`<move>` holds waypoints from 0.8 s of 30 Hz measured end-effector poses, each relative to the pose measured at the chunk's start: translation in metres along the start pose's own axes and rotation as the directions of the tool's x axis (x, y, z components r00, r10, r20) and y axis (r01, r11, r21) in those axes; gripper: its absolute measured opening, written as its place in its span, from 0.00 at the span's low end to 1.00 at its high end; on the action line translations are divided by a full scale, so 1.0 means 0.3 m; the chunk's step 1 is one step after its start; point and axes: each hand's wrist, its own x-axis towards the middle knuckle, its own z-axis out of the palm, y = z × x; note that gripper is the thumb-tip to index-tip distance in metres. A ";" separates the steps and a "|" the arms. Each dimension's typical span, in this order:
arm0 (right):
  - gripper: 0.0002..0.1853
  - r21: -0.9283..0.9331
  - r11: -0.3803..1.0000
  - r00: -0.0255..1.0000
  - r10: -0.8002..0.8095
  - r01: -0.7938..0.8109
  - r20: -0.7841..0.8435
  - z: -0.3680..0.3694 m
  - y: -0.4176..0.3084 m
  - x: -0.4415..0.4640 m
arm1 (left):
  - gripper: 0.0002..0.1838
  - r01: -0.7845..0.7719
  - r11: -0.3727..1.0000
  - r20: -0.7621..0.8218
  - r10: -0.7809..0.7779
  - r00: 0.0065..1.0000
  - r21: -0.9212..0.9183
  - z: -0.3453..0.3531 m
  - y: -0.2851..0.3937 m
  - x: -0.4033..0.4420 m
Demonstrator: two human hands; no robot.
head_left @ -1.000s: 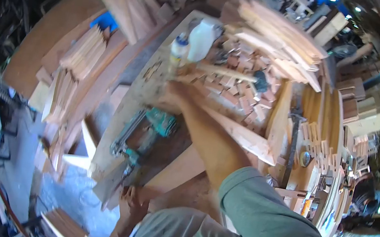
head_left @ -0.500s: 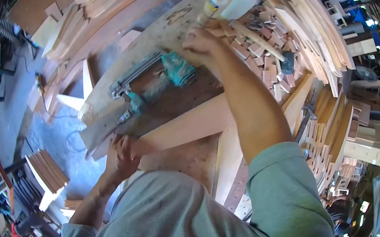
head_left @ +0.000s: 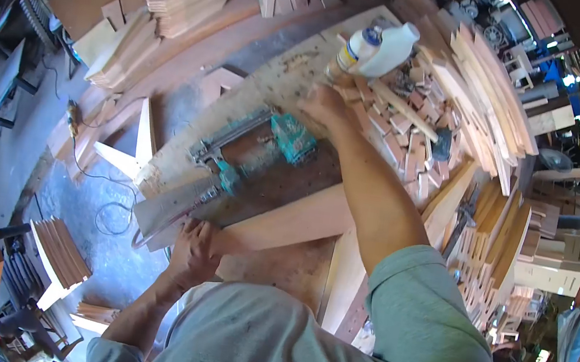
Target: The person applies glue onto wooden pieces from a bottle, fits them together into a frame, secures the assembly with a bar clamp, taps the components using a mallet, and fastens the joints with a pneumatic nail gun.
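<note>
My left hand (head_left: 194, 253) has its fingers curled over the near left end of a long pale wooden board (head_left: 292, 219). That board slants across the bench in front of my body. My right hand (head_left: 325, 105) is at the far side of the bench with its fingers bent in, close to a white glue bottle with a blue cap (head_left: 359, 47); what it holds, if anything, is hidden. Between the hands a teal nail gun (head_left: 292, 139) lies on its side on the dusty workbench (head_left: 285, 78).
A white plastic jug (head_left: 389, 50) stands by the glue bottle. Small wood offcuts (head_left: 407, 127) are heaped to the right, beside long stacked boards (head_left: 488, 97). A cable (head_left: 97, 174) trails over the floor at left. Stacked slats (head_left: 189, 1) lie at the back.
The whole view has shifted, so the bench and tools appear lower and further right. My left hand stays at the board's end; my right hand remains near the glue bottle.
</note>
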 end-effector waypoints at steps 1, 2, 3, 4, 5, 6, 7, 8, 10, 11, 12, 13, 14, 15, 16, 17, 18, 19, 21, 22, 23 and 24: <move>0.23 0.000 1.000 1.000 0.000 0.000 -0.003 -0.009 -0.003 -0.015 | 0.19 -0.004 1.000 -0.028 0.004 1.000 0.009 -0.022 0.015 0.018; 0.23 0.007 1.000 1.000 0.002 -0.002 -0.008 -0.022 -0.020 -0.004 | 0.19 -0.046 0.998 -0.082 0.049 0.995 0.038 -0.073 0.033 0.045; 0.24 -0.196 0.977 0.993 0.061 -0.080 -0.098 -0.047 -0.086 0.033 | 0.20 -0.083 0.995 -0.122 0.090 0.988 0.059 -0.124 0.065 0.063; 0.24 -0.162 0.984 0.988 0.052 -0.075 -0.143 -0.140 -0.081 0.064 | 0.20 -0.124 0.990 -0.138 0.131 0.982 0.061 -0.156 0.111 0.065; 0.25 -0.122 0.986 0.983 0.096 -0.116 -0.157 -0.259 -0.092 -0.014 | 0.21 -0.160 0.987 -0.101 0.163 0.981 0.032 -0.184 0.174 0.006; 0.26 -0.066 0.996 0.989 0.044 -0.054 -0.139 -0.370 -0.135 -0.106 | 0.21 -0.163 0.987 -0.030 0.162 0.986 -0.005 -0.225 0.234 -0.055; 0.27 -0.025 0.999 0.985 -0.050 0.046 -0.167 -0.485 -0.177 -0.150 | 0.22 -0.154 0.988 0.048 0.155 0.987 -0.016 -0.256 0.280 -0.055; 0.27 -0.031 0.999 0.981 -0.040 0.034 -0.192 -0.529 -0.180 -0.195 | 0.24 -0.155 0.988 0.103 0.156 0.982 -0.010 -0.296 0.316 -0.031; 0.28 0.103 0.990 0.974 -0.076 0.100 -0.213 -0.611 -0.207 -0.271 | 0.28 -0.160 0.987 0.199 0.153 0.968 0.019 -0.389 0.372 0.025; 0.28 0.096 0.990 0.969 -0.080 0.105 -0.233 -0.640 -0.211 -0.299 | 0.28 -0.177 0.984 0.187 0.169 0.968 0.024 -0.437 0.396 0.051; 0.25 0.142 0.980 0.958 -0.096 0.138 -0.270 -0.668 -0.209 -0.318 | 0.27 -0.073 0.996 0.348 0.083 0.934 -0.042 -0.491 0.419 0.087; 0.23 0.192 0.966 0.946 -0.109 0.173 -0.305 -0.696 -0.192 -0.337 | 0.26 0.045 0.995 0.505 0.004 0.863 -0.085 -0.537 0.448 0.124; 0.21 0.238 0.949 0.934 -0.120 0.208 -0.338 -0.719 -0.184 -0.353 | 0.25 0.169 0.980 0.651 -0.058 0.757 -0.108 -0.579 0.461 0.148; 0.20 0.280 0.928 0.920 -0.130 0.244 -0.370 -0.742 -0.189 -0.369 | 0.24 0.292 0.950 0.776 -0.100 0.623 -0.111 -0.602 0.464 0.149; 0.19 0.272 0.939 0.939 -0.117 0.211 -0.323 -0.776 -0.212 -0.396 | 0.24 0.282 0.952 0.766 -0.094 0.636 -0.117 -0.597 0.459 0.136; 0.19 0.262 0.949 0.956 -0.102 0.176 -0.274 -0.807 -0.236 -0.427 | 0.25 0.391 0.869 0.806 0.015 0.591 -0.303 -0.578 0.445 0.121; 0.19 0.249 0.950 0.952 -0.113 0.187 -0.285 -0.834 -0.248 -0.452 | 0.25 0.494 0.738 0.819 0.138 0.557 -0.460 -0.553 0.427 0.109; 0.18 0.155 0.977 0.928 -0.078 0.143 -0.365 -0.855 -0.259 -0.479 | 0.26 0.590 0.566 0.805 0.266 0.530 -0.576 -0.532 0.410 0.094; 0.17 0.159 0.986 0.853 0.046 0.044 -0.521 -0.905 -0.304 -0.563 | 0.28 0.612 0.396 0.726 0.449 0.521 -0.685 -0.536 0.415 0.064; 0.16 0.252 0.968 0.799 0.146 0.007 -0.583 -0.953 -0.346 -0.621 | 0.29 0.547 0.421 0.687 0.508 0.519 -0.724 -0.542 0.451 0.051; 0.15 0.223 0.975 0.778 0.132 0.011 -0.614 -1.010 -0.350 -0.678 | 0.29 0.541 0.421 0.683 0.522 0.512 -0.728 -0.553 0.492 0.038; 0.14 0.317 0.946 0.755 0.155 0.073 -0.637 -1.059 -0.320 -0.730 | 0.30 0.493 0.392 0.626 0.574 0.528 -0.776 -0.567 0.540 0.027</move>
